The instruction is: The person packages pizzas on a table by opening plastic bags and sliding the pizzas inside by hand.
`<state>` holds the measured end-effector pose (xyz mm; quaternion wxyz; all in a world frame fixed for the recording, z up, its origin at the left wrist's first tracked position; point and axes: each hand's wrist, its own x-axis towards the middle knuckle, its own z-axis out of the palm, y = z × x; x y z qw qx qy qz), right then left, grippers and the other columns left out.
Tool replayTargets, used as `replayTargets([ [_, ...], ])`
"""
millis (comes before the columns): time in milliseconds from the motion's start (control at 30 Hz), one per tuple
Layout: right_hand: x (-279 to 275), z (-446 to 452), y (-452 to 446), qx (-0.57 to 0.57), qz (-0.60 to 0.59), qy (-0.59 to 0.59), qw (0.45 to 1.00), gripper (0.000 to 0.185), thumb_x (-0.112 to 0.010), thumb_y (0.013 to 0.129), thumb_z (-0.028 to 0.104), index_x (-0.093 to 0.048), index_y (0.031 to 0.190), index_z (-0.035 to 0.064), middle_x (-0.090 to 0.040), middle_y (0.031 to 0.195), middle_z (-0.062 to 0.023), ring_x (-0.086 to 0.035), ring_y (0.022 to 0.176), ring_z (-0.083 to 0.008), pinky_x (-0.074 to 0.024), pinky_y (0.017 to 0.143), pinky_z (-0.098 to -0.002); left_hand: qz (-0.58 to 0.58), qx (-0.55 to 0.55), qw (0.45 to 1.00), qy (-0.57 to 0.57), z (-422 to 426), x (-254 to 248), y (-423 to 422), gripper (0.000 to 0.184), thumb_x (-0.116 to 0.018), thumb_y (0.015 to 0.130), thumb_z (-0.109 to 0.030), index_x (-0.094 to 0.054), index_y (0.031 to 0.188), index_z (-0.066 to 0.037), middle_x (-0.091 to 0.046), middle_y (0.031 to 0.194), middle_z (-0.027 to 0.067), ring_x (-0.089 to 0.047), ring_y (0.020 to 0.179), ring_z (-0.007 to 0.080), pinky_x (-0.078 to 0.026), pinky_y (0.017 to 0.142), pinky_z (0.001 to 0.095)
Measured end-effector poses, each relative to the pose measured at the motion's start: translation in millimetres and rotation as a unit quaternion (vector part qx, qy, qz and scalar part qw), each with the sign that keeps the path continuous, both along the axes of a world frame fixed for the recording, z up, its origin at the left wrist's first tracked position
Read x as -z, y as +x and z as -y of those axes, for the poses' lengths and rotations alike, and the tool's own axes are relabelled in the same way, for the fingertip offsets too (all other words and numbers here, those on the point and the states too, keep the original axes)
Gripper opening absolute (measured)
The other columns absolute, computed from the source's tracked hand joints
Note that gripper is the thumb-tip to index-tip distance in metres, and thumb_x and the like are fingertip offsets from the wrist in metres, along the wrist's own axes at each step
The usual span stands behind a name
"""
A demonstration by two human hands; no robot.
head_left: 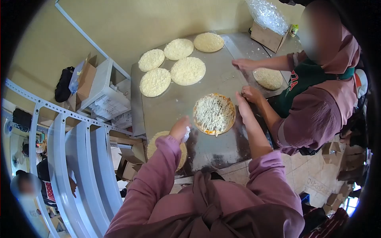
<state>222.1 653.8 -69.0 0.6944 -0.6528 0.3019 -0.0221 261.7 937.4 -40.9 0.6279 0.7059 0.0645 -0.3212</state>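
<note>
A round pizza with grated white cheese and orange sauce at its edge lies on the metal table in front of me. My left hand is closed left of it, apart from the pizza, with a small white crumpled wad at its fingers; its material is unclear. To the pizza's right, my right hand is held edge-on with straight fingers, close to the rim. Under my left forearm, another cheese-covered round is partly hidden.
Several cheese-covered rounds sit at the table's back left. A co-worker in a green apron stands at right, both hands over the table near another round. A cardboard box with clear plastic stands behind; metal shelving is at left.
</note>
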Motion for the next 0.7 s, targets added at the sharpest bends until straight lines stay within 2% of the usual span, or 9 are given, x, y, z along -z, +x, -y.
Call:
replayTargets([
  [33, 5, 1, -1, 0.014, 0.074, -0.168, 0.983, 0.064, -0.036, 0.086, 0.055, -0.048, 0.117, 0.0006, -0.051, 0.116, -0.0174, -0.047, 0.106, -0.0281, -0.0342, 0.090, -0.0368, 0.035, 0.050, 0.996, 0.058, -9, 0, -3, 0.057, -0.039, 0.092, -0.043, -0.031, 0.134, -0.005, -0.058, 0.108, 0.0133, -0.049, 0.062, 0.0096, -0.042, 0.055, 0.0225],
  [133, -36, -15, -30, -0.031, 0.099, -0.182, 0.978, 0.059, -0.035, 0.090, 0.046, -0.046, 0.119, -0.0037, -0.048, 0.121, -0.0202, -0.042, 0.115, -0.0307, -0.0286, 0.098, -0.0339, 0.057, -0.011, 0.998, -0.007, -26, -23, -33, 0.056, -0.038, 0.092, -0.043, -0.031, 0.133, -0.006, -0.058, 0.106, 0.0123, -0.047, 0.059, 0.0074, -0.040, 0.052, 0.0210],
  [233, -35, -43, -58, 0.028, 0.118, -0.148, 0.982, 0.059, -0.037, 0.091, 0.043, -0.043, 0.121, -0.0074, -0.045, 0.125, -0.0213, -0.040, 0.119, -0.0276, -0.0272, 0.099, -0.0318, 0.046, -0.054, 0.994, -0.078, -48, -36, -68, 0.052, -0.035, 0.093, -0.042, -0.033, 0.132, -0.008, -0.059, 0.106, 0.0119, -0.046, 0.058, 0.0047, -0.038, 0.051, 0.0189],
  [333, -39, -61, -92, -0.021, 0.148, -0.110, 0.983, 0.060, -0.037, 0.091, 0.042, -0.041, 0.121, -0.0103, -0.043, 0.126, -0.0214, -0.039, 0.120, -0.0265, -0.0258, 0.101, -0.0318, 0.041, -0.047, 0.987, -0.149, -78, -27, -103, 0.049, -0.032, 0.094, -0.039, -0.034, 0.132, -0.008, -0.059, 0.107, 0.0112, -0.044, 0.056, 0.0026, -0.037, 0.050, 0.0175],
  [367, -33, -68, -97, -0.037, 0.173, -0.081, 0.981, 0.060, -0.038, 0.091, 0.041, -0.041, 0.121, -0.0106, -0.043, 0.127, -0.0218, -0.039, 0.119, -0.0265, -0.0259, 0.101, -0.0321, 0.013, -0.055, 0.986, -0.160, -82, -40, -113, 0.049, -0.033, 0.094, -0.037, -0.035, 0.130, -0.003, -0.060, 0.103, 0.0120, -0.047, 0.065, 0.0037, -0.038, 0.059, 0.0171],
  [400, -33, -82, -101, -0.054, 0.181, -0.078, 0.979, 0.060, -0.038, 0.091, 0.041, -0.041, 0.121, -0.0106, -0.043, 0.127, -0.0218, -0.039, 0.119, -0.0265, -0.0259, 0.101, -0.0321, -0.001, -0.066, 0.983, -0.172, -88, -39, -121, 0.047, -0.033, 0.094, -0.035, -0.037, 0.129, -0.004, -0.059, 0.105, 0.0118, -0.047, 0.063, 0.0038, -0.038, 0.057, 0.0173],
  [500, -39, -94, -132, 0.006, 0.118, -0.102, 0.988, 0.059, -0.042, 0.091, 0.040, -0.040, 0.123, -0.0091, -0.042, 0.128, -0.0205, -0.038, 0.120, -0.0267, -0.0257, 0.101, -0.0320, -0.013, -0.061, 0.981, -0.182, -100, -44, -143, 0.044, -0.032, 0.094, -0.032, -0.037, 0.129, -0.005, -0.058, 0.107, 0.0121, -0.045, 0.060, 0.0045, -0.038, 0.056, 0.0173],
  [567, -36, -111, -145, 0.033, 0.070, -0.174, 0.982, 0.058, -0.050, 0.086, 0.038, -0.042, 0.122, -0.0069, -0.045, 0.126, -0.0219, -0.041, 0.118, -0.0278, -0.0297, 0.098, -0.0328, 0.081, 0.007, 0.986, -0.147, -116, -40, -153, 0.041, -0.031, 0.094, -0.028, -0.038, 0.128, -0.006, -0.057, 0.110, 0.0124, -0.045, 0.058, 0.0051, -0.039, 0.054, 0.0178],
  [700, -21, -108, -159, 0.032, 0.032, -0.279, 0.959, 0.051, -0.059, 0.078, 0.032, -0.050, 0.115, -0.0033, -0.054, 0.113, -0.0221, -0.050, 0.109, -0.0290, -0.0369, 0.092, -0.0358, 0.003, 0.004, 0.980, -0.199, -147, -42, -172, 0.039, -0.029, 0.095, -0.030, -0.040, 0.126, -0.008, -0.056, 0.109, 0.0122, -0.047, 0.058, 0.0062, -0.041, 0.052, 0.0192],
])
